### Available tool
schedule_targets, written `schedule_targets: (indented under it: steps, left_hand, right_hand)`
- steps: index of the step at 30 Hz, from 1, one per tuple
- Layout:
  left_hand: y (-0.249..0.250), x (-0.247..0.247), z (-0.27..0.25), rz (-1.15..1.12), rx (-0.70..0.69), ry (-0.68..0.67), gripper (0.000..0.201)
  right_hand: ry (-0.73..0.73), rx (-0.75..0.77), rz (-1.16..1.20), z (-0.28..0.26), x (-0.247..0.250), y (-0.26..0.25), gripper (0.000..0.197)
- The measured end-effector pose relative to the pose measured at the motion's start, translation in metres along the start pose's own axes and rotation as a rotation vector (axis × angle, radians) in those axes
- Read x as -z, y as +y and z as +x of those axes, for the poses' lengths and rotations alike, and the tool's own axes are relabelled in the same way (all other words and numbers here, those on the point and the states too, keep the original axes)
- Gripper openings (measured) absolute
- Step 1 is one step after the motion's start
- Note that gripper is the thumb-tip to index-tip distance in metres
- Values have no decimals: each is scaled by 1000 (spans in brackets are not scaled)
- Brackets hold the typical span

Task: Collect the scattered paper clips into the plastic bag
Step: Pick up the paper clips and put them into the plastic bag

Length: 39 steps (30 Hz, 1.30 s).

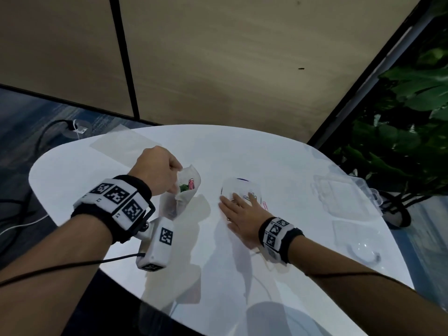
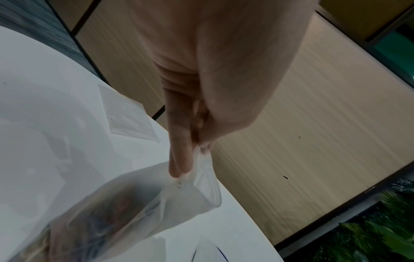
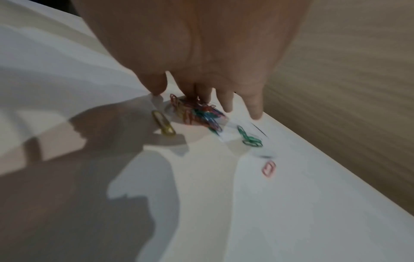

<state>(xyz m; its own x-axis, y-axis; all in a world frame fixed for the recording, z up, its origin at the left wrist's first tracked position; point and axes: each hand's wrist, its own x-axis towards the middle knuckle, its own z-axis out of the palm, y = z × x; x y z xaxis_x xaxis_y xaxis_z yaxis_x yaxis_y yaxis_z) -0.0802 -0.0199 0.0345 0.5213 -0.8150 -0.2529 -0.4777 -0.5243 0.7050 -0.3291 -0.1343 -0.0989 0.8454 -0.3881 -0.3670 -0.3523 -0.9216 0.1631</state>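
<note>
Left hand (image 1: 156, 167) pinches the rim of the plastic bag (image 1: 180, 195) above the desk (image 1: 242, 275), some clips already inside; right hand (image 1: 238, 214) lies spread, fingers (image 3: 254, 106) extended over the paper clips (image 3: 199, 113) heaped on the desk; a pink clip (image 3: 268, 168) lies apart.

Head view high above white table (image 1: 242, 151); wrist views close along the hands.
</note>
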Motion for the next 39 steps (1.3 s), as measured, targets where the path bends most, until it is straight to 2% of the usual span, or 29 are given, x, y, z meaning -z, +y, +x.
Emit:
schedule_targets:
  steps: [2,4,5,8,10,12,14,17,19,20,22,24,27,30,32,34,37,39]
  left_hand:
    - [5,-5,-1,15,-4,-13,29]
    - [10,-12,-3,39,-22,-15,28]
    - [13,-16,-4,52,-31,-17,28]
    - [23,-31,-5,80,-45,-34,25]
    - [30,-43,-7,118,-59,-43,25]
    - [35,-53,-7,161,-79,-41,27]
    - [37,-60,-7,178,-86,-42,27]
    - [40,-65,-6,168,-84,-32,25]
    - [43,-65,-6,162,-82,-41,24]
    - [44,-66,-6,158,-81,-46,24]
    - [46,-69,-4,144,-82,-36,24]
    - [49,-74,-3,122,-73,-23,24]
    - [52,-81,-4,98,-84,-11,24]
    - [55,-84,-7,62,-104,-10,20]
    - [54,-83,-6,54,-110,6,22]
    - [50,-78,-6,36,-98,8,23]
    - [43,-67,-4,14,-85,8,24]
    - [38,-60,-3,7,-90,11,25]
  right_hand:
    - [-28,-67,47,-14,-10,6,67]
    - [-13,-53,91,-11,-22,13,76]
    - [-4,-48,122,-7,-24,15,71]
    - [35,-110,173,0,-8,9,28]
    - [52,-171,187,3,3,11,19]
    - [40,-272,265,5,11,21,22]
    - [100,-424,511,1,20,31,23]
    - [288,-649,951,-6,23,46,14]
    - [349,-729,1293,-9,33,51,10]
    - [369,-719,1487,-11,41,51,10]
    - [414,-605,1910,-15,61,48,17]
    - [402,-488,2119,-18,80,41,24]
    - [308,-414,2059,-16,91,24,21]
    - [222,-422,1710,-8,91,13,20]
    - [245,-398,1446,-6,94,14,25]
    - [331,-402,1377,-7,97,20,25]
    - [437,-576,1380,-9,83,41,24]
    - [314,-691,1130,-11,59,56,26]
